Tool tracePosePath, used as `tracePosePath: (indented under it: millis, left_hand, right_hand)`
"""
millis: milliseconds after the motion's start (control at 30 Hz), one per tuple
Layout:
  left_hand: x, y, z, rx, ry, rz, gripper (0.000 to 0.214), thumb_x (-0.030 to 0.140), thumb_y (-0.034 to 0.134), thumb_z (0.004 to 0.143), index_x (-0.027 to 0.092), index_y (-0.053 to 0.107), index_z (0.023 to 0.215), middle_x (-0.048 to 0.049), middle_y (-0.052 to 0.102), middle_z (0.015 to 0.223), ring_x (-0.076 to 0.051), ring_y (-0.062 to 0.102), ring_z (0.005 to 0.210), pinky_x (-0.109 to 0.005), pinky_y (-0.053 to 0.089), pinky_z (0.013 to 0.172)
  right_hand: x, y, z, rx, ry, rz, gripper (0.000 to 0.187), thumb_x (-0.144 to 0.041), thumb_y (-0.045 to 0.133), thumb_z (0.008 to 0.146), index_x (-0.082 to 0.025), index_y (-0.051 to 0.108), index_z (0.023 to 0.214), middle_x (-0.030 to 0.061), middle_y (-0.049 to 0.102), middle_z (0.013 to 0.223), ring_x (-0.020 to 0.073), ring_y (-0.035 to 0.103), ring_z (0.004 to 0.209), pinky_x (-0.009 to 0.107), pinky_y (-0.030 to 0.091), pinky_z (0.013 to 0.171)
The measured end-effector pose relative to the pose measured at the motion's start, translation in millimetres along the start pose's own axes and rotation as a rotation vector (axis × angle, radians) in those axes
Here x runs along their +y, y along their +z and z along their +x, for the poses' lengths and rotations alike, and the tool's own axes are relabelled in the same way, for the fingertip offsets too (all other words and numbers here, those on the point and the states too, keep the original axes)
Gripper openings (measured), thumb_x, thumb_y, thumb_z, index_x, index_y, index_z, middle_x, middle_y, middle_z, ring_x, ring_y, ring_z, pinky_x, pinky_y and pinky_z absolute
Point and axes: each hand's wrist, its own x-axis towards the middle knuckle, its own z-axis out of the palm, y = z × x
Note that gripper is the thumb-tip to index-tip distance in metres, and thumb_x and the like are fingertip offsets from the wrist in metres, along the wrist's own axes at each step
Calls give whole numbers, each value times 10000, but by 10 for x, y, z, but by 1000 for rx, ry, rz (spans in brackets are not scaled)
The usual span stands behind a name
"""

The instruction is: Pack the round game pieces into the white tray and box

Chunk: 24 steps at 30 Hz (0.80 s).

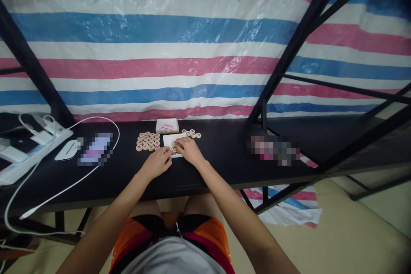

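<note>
Chess discs (148, 141) mostly sit grouped on the desk (224, 158); few lie on the white tray (169, 138), where both hands (189, 150) pinch pieces, grip narrow.

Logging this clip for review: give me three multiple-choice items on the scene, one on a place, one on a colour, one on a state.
1. Where does the large cluster of round wooden game pieces lie?
A left of the white open tray
B on the floor
C on the mouse

2. What colour is the tabletop?
A white
B black
C green

3. How are both hands?
A raised
B in the lap
C at the tray

A: pieces sit beside the tray's left edge. B: the surface is black. C: left hand and right hand meet at the tray.
</note>
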Motion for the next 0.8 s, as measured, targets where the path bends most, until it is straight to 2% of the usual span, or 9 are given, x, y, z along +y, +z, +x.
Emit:
tracePosePath:
  millis: [133,333,500,567,667,733,800]
  left_hand:
    - [-6,20,-2,6,-10,-8,257,192,409,886,182,569,1087,-76,559,1011,-187,564,897,-324,476,818]
    - [-10,12,-4,-3,-18,-36,269,189,398,886,195,580,1083,-69,561,1001,-181,561,900,-321,474,828]
    - [-2,-15,-1,-5,-20,-40,260,188,392,890,182,582,1067,-77,564,1010,-187,565,891,-330,477,816]
    - [2,-22,1,-6,-21,-50,246,187,395,891,181,586,1046,-77,567,1013,-190,569,902,-329,478,817]
    - [6,-28,0,-4,-27,-75,240,177,400,887,187,589,1035,-72,573,1022,-186,573,928,-323,477,834]
    - [7,-30,-1,-5,-34,-75,246,172,398,885,188,591,1036,-71,577,1024,-185,575,932,-322,479,838]
    - [9,-35,-2,-11,-38,-60,252,174,394,886,189,590,1044,-70,578,1029,-185,578,930,-319,484,827]
  right_hand:
    - [24,3,-31,-24,-58,-6,260,-316,508,902,-204,662,1079,79,638,1183,196,534,1129,357,351,1001]
    - [-21,-36,-79,-47,-34,-24,266,-329,462,928,-206,679,1020,67,692,1038,180,562,1057,348,360,983]
    - [39,-57,-64,11,-1,-16,301,-359,440,931,-202,686,1000,77,641,1130,188,533,1090,343,367,989]
    - [171,-73,-68,83,81,-9,318,-325,405,938,-193,667,1062,85,615,1175,191,516,1124,344,366,1002]
    - [439,-100,-111,176,361,-87,356,-225,376,919,-174,606,1186,117,544,1282,211,488,1172,367,381,993]
    - [579,-105,-150,131,480,-147,385,-176,378,894,-166,580,1222,125,520,1314,224,475,1193,374,383,988]
    - [637,-101,-176,67,491,-185,403,-156,413,864,-178,569,1234,114,529,1310,236,483,1178,378,388,978]
